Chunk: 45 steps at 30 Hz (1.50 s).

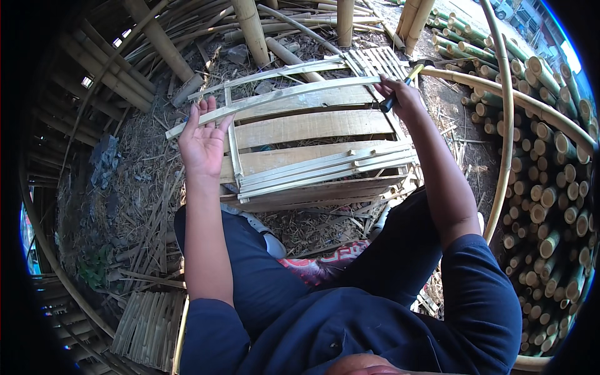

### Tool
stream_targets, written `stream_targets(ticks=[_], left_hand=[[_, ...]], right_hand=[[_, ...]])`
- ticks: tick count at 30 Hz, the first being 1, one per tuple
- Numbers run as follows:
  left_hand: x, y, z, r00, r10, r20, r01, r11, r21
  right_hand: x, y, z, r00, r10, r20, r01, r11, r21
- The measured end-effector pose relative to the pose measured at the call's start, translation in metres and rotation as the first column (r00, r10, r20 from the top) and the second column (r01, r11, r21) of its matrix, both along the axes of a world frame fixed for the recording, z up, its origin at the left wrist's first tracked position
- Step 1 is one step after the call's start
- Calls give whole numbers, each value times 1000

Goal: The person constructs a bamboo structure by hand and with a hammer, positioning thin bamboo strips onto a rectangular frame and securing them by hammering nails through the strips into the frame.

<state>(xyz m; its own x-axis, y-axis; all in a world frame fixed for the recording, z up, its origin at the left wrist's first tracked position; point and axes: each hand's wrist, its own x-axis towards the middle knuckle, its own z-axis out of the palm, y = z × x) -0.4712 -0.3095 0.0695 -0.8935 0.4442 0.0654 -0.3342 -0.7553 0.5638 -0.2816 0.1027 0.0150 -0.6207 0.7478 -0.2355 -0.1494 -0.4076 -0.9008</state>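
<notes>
Seated at a slatted tabletop (319,127), a person holds a pale strip (287,95) over its far half. The left grip (205,140), palm half open, cradles one end beyond the left edge; the right grip (403,99) closes on the other end and a hammer (412,74) near the far right corner. Loose strips (325,167) line the near edge; littered ground (134,184) spreads off the left.
</notes>
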Motion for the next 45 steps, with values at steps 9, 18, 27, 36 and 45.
stream_targets(ticks=[9,18,27,36,45], left_hand=[[-11,-3,-13,995,54,-82,-78,942,-327],[-18,-16,-23,983,125,-138,-169,909,-381],[-1,-17,-32,980,106,-168,-172,875,-453],[-2,-28,-75,998,-67,-17,36,723,-690],[-3,-25,-92,974,-227,3,93,387,-917]], right_hand=[[26,35,4,982,-146,-117,129,981,-142],[57,57,-12,1000,-16,-23,16,1000,-22],[85,67,-38,989,-67,135,70,997,-14],[97,62,-62,895,-67,442,-35,975,219],[108,59,-86,530,-140,836,-279,903,327]])
